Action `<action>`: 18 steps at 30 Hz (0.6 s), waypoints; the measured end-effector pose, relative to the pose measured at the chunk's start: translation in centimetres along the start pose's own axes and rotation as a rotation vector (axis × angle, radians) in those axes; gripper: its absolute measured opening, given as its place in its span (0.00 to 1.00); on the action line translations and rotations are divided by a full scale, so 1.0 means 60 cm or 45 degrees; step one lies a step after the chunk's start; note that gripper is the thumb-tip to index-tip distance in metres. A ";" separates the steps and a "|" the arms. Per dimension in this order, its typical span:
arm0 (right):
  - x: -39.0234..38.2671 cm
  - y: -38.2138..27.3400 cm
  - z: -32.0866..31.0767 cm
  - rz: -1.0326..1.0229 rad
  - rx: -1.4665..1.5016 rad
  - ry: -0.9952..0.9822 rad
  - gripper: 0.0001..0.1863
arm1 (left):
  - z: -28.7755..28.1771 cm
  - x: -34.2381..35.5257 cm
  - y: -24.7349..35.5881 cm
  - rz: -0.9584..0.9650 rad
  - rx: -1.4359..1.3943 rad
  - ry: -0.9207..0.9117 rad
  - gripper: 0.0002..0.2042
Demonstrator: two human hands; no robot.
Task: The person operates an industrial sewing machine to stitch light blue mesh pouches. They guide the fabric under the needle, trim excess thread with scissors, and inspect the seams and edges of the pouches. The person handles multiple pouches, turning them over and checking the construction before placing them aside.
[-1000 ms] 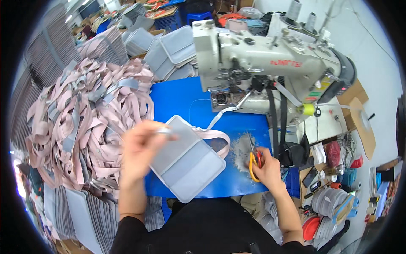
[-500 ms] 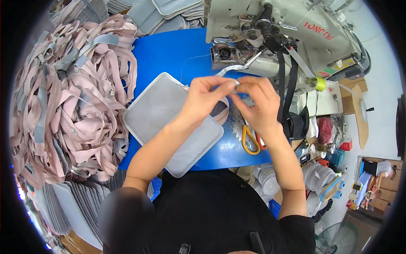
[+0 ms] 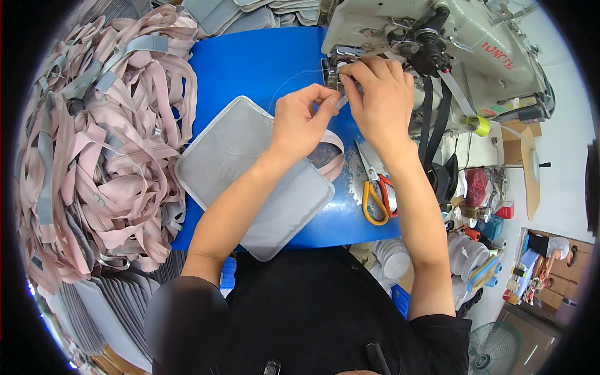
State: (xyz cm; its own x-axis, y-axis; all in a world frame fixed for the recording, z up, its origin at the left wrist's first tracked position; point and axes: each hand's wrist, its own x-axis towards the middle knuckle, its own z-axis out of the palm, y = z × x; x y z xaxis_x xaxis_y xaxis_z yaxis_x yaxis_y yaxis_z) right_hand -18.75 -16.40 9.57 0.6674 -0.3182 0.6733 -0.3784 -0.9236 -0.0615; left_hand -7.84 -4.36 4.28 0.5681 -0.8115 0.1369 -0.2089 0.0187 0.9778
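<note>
My left hand (image 3: 303,120) is closed in a pinch on a narrow pale tape (image 3: 341,102), in front of the sewing machine (image 3: 431,44). My right hand (image 3: 382,94) is bent over beside it, thumb and index finger drawn together at the machine's sewing end. What lies between those fingertips is hidden. Below my left wrist lies a grey mesh panel (image 3: 228,147) with piped edges. A lighter grey panel (image 3: 290,206) adjoins it, and a pink strap (image 3: 334,164) loops out from its side. A loose thread runs from the machine toward the panels.
Orange and red-handled scissors (image 3: 375,197) lie on the blue table (image 3: 250,65), right of the panels. A large heap of pink and grey straps (image 3: 119,156) borders the left side. Grey panels (image 3: 244,15) are stacked behind. Black belts (image 3: 427,119) hang at the machine's right.
Both hands have moved forward to the machine's sewing end, the right one going farther. The scissors now show more fully. The view has shifted slightly.
</note>
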 end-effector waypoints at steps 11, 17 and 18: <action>0.002 0.027 0.029 -0.079 0.091 0.294 0.07 | -0.004 -0.070 0.058 0.578 0.261 -0.191 0.04; -0.089 0.037 -0.048 -0.142 0.005 0.252 0.06 | -0.121 -0.151 0.107 0.572 0.779 -0.594 0.05; -0.112 0.019 -0.041 -0.158 0.118 0.211 0.05 | -0.143 -0.144 0.130 0.578 0.734 -0.398 0.05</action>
State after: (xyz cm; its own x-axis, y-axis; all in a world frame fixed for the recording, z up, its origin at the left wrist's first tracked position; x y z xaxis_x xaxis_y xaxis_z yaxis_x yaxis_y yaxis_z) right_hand -25.27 -14.79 6.79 0.5876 -0.1688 0.7913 -0.2346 -0.9715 -0.0331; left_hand -7.54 7.80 12.09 0.0970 -0.9251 0.3672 -0.7938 0.1507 0.5893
